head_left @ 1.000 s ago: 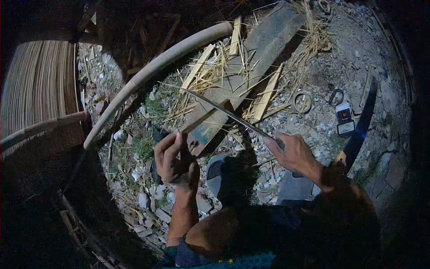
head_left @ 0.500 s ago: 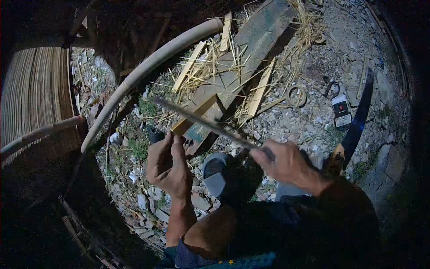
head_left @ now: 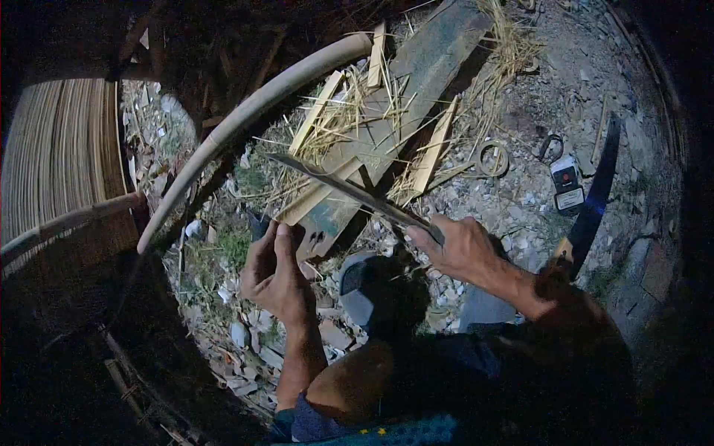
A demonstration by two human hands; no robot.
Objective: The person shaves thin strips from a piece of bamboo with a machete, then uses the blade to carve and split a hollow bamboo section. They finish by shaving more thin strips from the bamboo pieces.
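Observation:
A short split-bamboo strip (head_left: 303, 206) is pinched at its near end between the thumb and fingers of my left hand (head_left: 281, 279). Its pale, hollow face shows, and its far end lies over a worn wooden plank (head_left: 424, 67). My right hand (head_left: 470, 256) is closed around the handle of a long knife (head_left: 364, 196), most of that handle hidden in the fist. The blade slants up to the left and crosses over the strip in this view. Below the hands, a grey shoe (head_left: 358, 291) shows on the ground.
Straw-like shavings (head_left: 513, 44) and cut bamboo pieces (head_left: 436, 145) lie on and around the plank. A curved blade with a wooden handle (head_left: 595, 201), a small box-like device (head_left: 567, 182) and a ring (head_left: 493, 158) lie right. A bent pole (head_left: 253, 108) arches left, beside a slatted panel (head_left: 63, 141).
The bamboo strip has turned in my left hand, so more of its hollow face shows. My right hand has shifted slightly left, and the knife tip has moved a little right.

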